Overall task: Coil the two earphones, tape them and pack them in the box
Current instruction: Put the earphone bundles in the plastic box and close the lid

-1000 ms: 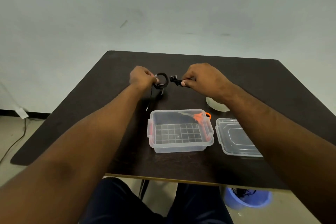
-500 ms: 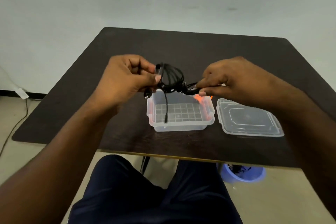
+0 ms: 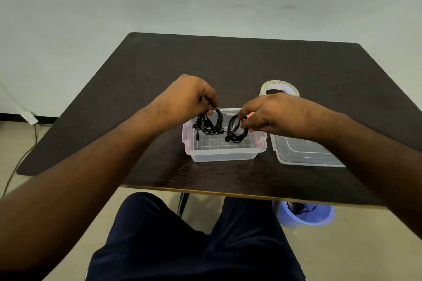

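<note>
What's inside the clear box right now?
Inside the box, two black earphone coils, one held by each hand; gridded floor shows beneath. Whether they rest on it, and any tape, cannot be seen.

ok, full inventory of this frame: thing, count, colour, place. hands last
earphone coils: 2, black, held over the open box, one per hand
box: 1, clear plastic, near table edge, centre
lid: 1, clear, flat on table right of box
tape roll: 1, clear with white core, on table beyond right hand
table: 1, dark brown
bucket: 1, blue, on floor under table, black cables inside
cable: 1, dark, on floor at left
left hand: pinches left coil
right hand: pinches right coil
</note>
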Available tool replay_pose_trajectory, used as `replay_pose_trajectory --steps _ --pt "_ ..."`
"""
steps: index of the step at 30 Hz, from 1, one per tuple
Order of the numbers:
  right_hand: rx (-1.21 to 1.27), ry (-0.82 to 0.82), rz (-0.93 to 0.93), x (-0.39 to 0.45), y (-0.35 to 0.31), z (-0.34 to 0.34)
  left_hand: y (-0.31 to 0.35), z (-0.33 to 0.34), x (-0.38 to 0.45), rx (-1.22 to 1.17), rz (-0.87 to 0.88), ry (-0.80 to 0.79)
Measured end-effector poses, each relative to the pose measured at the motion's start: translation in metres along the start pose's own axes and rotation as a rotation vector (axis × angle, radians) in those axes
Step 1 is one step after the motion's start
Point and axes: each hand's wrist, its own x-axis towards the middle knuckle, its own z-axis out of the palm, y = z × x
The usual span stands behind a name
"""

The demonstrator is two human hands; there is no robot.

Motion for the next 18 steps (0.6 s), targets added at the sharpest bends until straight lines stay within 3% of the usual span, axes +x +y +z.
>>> replay_pose_trajectory --steps 5,9,11,15,18 --pt "-0.002 -0.043 -0.007 0.005 0.002 0.004 -0.002 0.009 0.007 0.254 0.249 -0.216" --pt "0.058 -0.103 0.048 0.010 0.004 0.006 0.003 0.019 0.011 0.287 0.188 -0.326" --pt "0.105 -0.042 0.085 0.005 0.007 0.002 0.004 0.021 0.012 0.257 0.153 -0.364" --pt "0.229 0.190 0.198 -0.026 0.018 0.000 0.004 0.022 0.004 0.067 0.129 -0.262" --pt "0.334 0.204 0.341 -0.052 0.027 0.016 0.003 0.019 -0.009 -0.078 0.061 -0.123"
